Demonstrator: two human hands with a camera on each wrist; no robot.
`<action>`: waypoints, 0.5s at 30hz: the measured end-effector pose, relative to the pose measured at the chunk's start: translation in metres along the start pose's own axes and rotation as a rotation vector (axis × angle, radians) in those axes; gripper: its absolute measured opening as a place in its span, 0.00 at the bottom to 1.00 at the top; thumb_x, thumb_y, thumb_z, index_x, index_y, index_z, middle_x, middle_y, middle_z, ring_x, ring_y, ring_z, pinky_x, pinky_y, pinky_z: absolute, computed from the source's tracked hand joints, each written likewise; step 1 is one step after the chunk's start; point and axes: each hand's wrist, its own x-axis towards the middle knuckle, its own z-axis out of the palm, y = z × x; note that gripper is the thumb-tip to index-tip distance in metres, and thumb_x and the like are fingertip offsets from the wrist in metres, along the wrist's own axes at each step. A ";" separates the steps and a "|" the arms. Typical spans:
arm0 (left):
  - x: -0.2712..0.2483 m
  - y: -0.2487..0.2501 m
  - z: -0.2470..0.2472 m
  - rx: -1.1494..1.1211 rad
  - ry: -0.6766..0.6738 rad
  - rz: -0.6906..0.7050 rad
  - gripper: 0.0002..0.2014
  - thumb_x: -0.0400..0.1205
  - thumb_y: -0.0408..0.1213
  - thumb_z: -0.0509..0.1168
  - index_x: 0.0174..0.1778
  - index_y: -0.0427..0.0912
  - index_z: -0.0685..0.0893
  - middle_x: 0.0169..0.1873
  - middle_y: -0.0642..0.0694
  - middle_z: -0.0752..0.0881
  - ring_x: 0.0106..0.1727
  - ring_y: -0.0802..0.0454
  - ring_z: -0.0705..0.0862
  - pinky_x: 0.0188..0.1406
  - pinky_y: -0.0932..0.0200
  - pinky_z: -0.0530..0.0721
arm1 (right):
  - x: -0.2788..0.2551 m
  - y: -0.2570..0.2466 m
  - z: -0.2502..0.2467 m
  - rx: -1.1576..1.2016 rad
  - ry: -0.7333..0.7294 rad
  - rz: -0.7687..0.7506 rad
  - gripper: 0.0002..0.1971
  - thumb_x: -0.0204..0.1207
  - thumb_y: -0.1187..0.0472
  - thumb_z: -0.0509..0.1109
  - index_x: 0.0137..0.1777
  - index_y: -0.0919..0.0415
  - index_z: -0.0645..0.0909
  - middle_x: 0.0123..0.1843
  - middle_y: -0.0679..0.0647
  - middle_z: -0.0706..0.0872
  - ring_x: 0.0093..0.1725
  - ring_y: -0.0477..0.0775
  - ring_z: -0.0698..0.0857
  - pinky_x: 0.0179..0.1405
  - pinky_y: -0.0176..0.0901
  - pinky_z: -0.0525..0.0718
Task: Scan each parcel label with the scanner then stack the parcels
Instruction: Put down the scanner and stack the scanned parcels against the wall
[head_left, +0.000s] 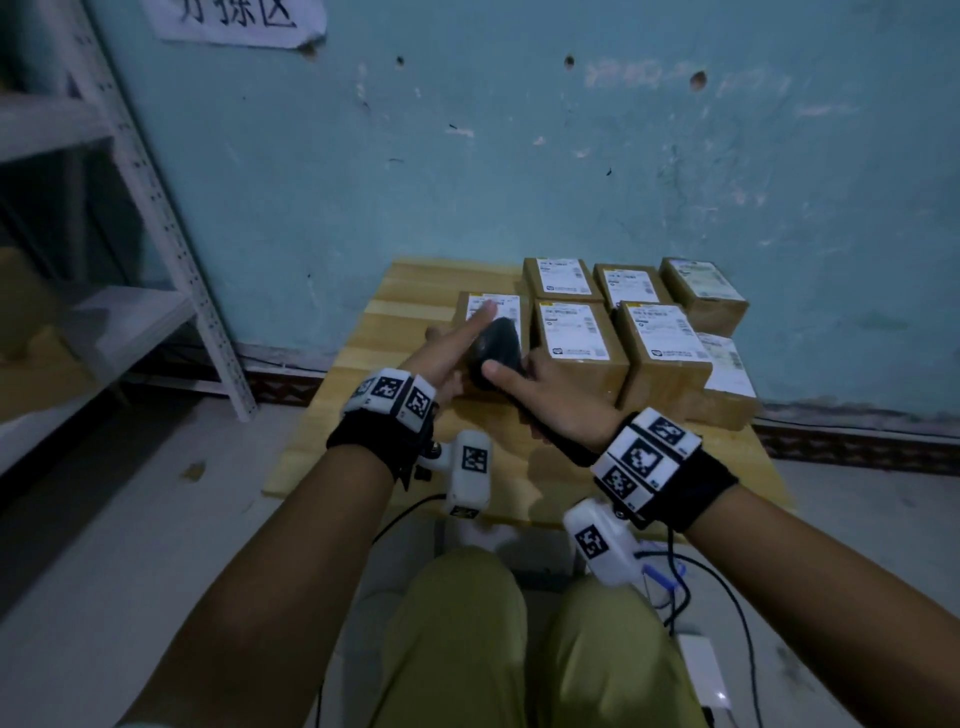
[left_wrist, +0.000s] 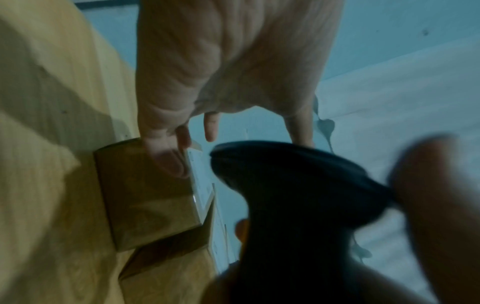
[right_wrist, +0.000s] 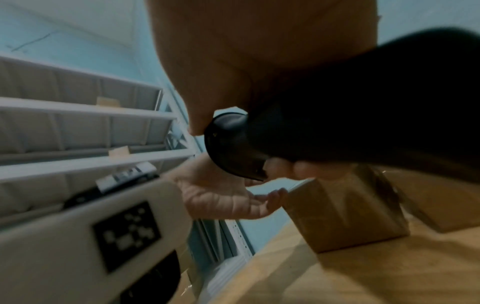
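Against the scuffed blue wall (head_left: 519, 156) stands your small wooden table (head_left: 395, 332), with brown parcels (head_left: 576, 343) laid side by side on its far right part, white labels up. Your right hand (head_left: 556, 400) wraps round the black scanner (head_left: 496, 353), its head over the nearest left parcel (head_left: 493, 312). Your left hand (head_left: 452, 348) lies flat on that parcel, fingers straight, thumb (left_wrist: 168, 156) at its edge
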 end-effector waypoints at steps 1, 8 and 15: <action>-0.010 0.001 0.001 0.032 0.007 0.002 0.35 0.71 0.57 0.71 0.62 0.41 0.62 0.57 0.43 0.81 0.48 0.52 0.86 0.30 0.60 0.87 | -0.001 -0.003 0.006 -0.025 -0.011 -0.018 0.23 0.73 0.35 0.64 0.50 0.56 0.68 0.31 0.43 0.73 0.26 0.47 0.76 0.23 0.40 0.73; -0.051 0.002 -0.005 0.186 -0.050 -0.024 0.09 0.82 0.38 0.65 0.51 0.34 0.79 0.35 0.41 0.83 0.28 0.52 0.85 0.16 0.63 0.83 | -0.017 -0.012 0.031 -0.121 -0.010 -0.035 0.23 0.74 0.44 0.70 0.56 0.55 0.63 0.40 0.48 0.77 0.32 0.46 0.76 0.25 0.37 0.75; -0.067 -0.001 -0.014 0.088 0.045 0.006 0.07 0.81 0.36 0.66 0.48 0.39 0.75 0.40 0.41 0.80 0.38 0.47 0.83 0.23 0.53 0.87 | -0.035 0.007 0.022 -0.402 -0.068 -0.078 0.32 0.66 0.51 0.79 0.64 0.61 0.69 0.51 0.52 0.80 0.47 0.53 0.81 0.46 0.43 0.78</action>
